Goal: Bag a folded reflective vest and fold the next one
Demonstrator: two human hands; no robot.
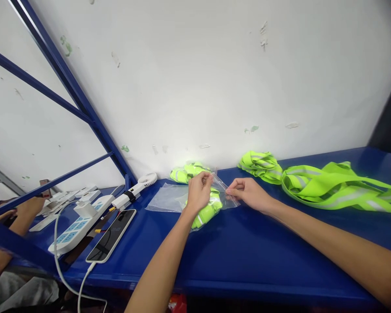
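Note:
My left hand (198,191) and my right hand (247,192) both pinch the mouth of a clear plastic bag (226,191) lying on the blue shelf (247,252). A folded neon-yellow reflective vest (207,211) sits inside the bag, under my left hand. Each hand is closed on the bag's edge with thumb and fingers. More clear bags (166,198) lie flat to the left of the hands.
Loose neon reflective vests (339,187) and a bundle (260,164) lie at the right, another folded one (185,173) by the wall. At the left lie a white handheld fan (135,191), a phone on a cable (112,234) and a power strip (81,221). Another person's arm (19,213) shows far left.

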